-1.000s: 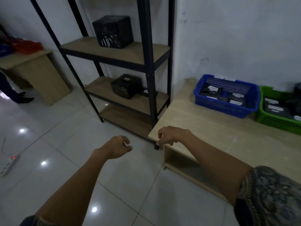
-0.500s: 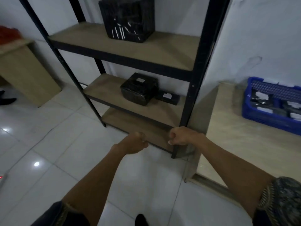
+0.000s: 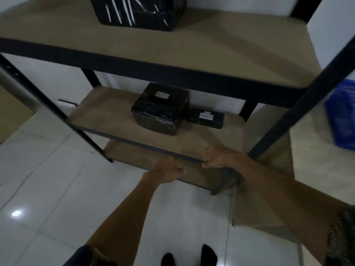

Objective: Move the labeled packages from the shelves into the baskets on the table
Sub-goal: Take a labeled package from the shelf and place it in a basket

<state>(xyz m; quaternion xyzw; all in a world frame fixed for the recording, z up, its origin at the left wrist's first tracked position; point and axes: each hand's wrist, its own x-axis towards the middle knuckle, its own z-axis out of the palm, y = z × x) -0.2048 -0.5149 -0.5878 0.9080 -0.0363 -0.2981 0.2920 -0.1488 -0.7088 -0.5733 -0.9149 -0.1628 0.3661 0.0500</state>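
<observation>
On the middle shelf [image 3: 107, 114] sits a large black wrapped package [image 3: 159, 112] with a white label on top. A smaller flat black package [image 3: 206, 118], also labelled, lies against its right side. Another big black package [image 3: 138, 12] stands on the upper shelf [image 3: 221, 47]. My left hand [image 3: 167, 170] and my right hand [image 3: 218, 158] hover at the middle shelf's front edge, below the two packages, fingers loosely curled and holding nothing. The blue basket [image 3: 342, 120] shows at the right edge, blurred.
The rack's black front post [image 3: 299, 112] slants between the packages and the wooden table [image 3: 315, 156] on the right. A bare bottom shelf [image 3: 138, 158] lies under my hands. White tiled floor [image 3: 48, 189] spreads to the left; my feet show at the bottom.
I have moved closer to the rack and look further down. Both hands have advanced from open floor to the middle shelf's front edge. The basket has slid to the right edge.
</observation>
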